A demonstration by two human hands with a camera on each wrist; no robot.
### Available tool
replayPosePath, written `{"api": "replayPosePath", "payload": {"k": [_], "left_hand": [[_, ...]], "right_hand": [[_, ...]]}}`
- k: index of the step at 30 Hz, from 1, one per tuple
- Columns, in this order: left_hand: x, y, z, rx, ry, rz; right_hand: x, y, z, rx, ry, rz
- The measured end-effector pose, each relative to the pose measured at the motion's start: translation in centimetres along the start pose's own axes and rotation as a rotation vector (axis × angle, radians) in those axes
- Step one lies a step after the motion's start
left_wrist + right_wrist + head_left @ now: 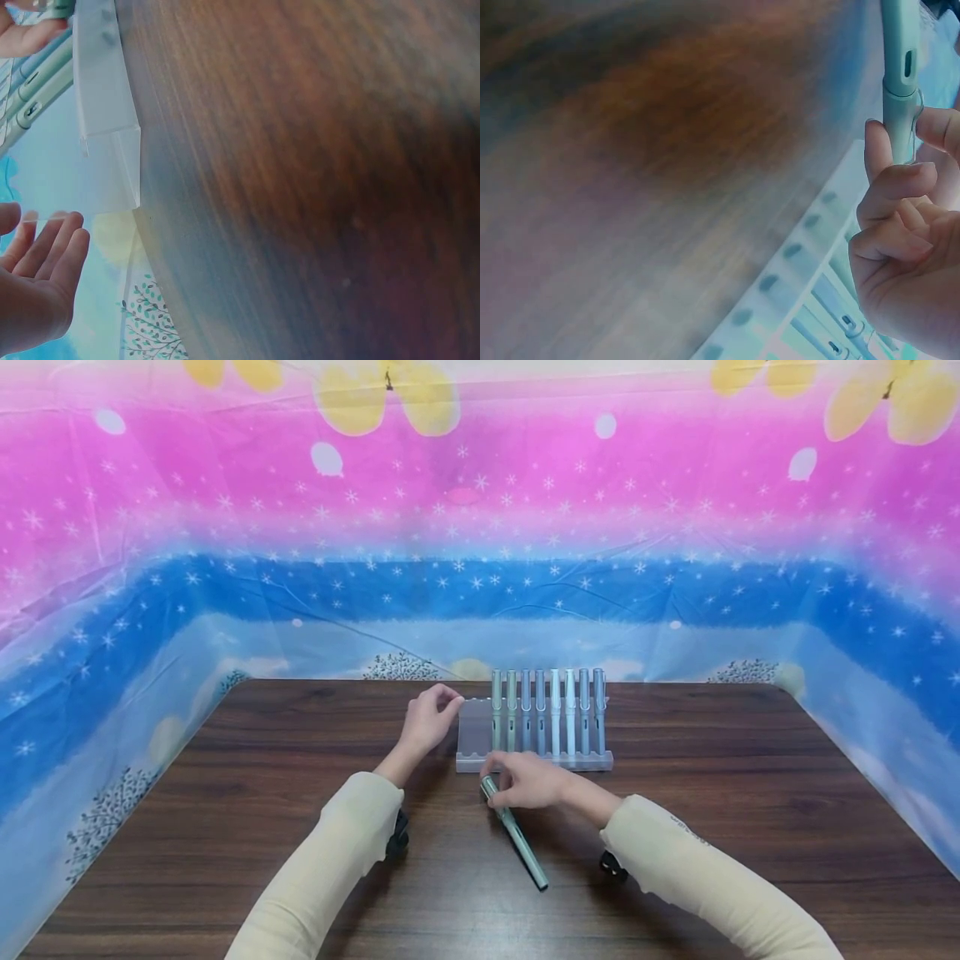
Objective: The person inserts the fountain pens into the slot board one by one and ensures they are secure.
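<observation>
A clear plastic pen stand (474,731) holds a row of upright pens (555,714), with bare slots at its left end. At the stand's upper left corner, my left hand (427,720) pinches the clear edge between thumb and fingers, as the left wrist view also shows on that hand (45,292). In front of the stand, my right hand (528,779) grips a green fountain pen (525,847) near its clip end. That pen slants, its other end pointing toward me and right. In the right wrist view, thumb and fingertips close round the pen (900,67) at its cap.
The stand is on a dark wooden table (712,760). A patterned cloth (480,585) in pink and blue hangs around the table's back and sides. Pens in the stand run from green at the left through blue and white to grey-blue at the right.
</observation>
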State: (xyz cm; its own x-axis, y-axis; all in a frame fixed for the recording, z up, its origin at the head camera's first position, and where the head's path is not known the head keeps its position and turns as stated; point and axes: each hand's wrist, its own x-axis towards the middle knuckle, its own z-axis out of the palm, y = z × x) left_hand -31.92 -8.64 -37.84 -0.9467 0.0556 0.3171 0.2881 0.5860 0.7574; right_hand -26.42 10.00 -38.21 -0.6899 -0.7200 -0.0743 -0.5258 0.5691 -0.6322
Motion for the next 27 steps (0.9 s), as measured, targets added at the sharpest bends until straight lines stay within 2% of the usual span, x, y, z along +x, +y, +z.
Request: {"api": "replayPosePath", "payload": {"k": [4,9,17,22,27], "left_hand": [[0.0,0.0,0.0,0.005,0.004,0.009],[0.0,0.1,0.0,0.008,0.004,0.005],[0.1,0.0,0.0,0.007,0.003,-0.001],[0.0,-0.1,0.0,0.004,-0.003,-0.007],[-0.1,0.1,-0.1,0.003,-0.008,-0.012]], "right_hand": [[0.0,-0.2,-0.6,0.024,0.035,-0.012],[0.0,-0.5,-1.5,0.039,0.102,-0.064],[0.0,-0.6,-2.9,0.131,0.223,-0.098],[0.0,-1.0,-3.6,0.183,0.269,-0.088],[0.4,-0.3,-3.9,0.164,0.344,-0.084]]}}
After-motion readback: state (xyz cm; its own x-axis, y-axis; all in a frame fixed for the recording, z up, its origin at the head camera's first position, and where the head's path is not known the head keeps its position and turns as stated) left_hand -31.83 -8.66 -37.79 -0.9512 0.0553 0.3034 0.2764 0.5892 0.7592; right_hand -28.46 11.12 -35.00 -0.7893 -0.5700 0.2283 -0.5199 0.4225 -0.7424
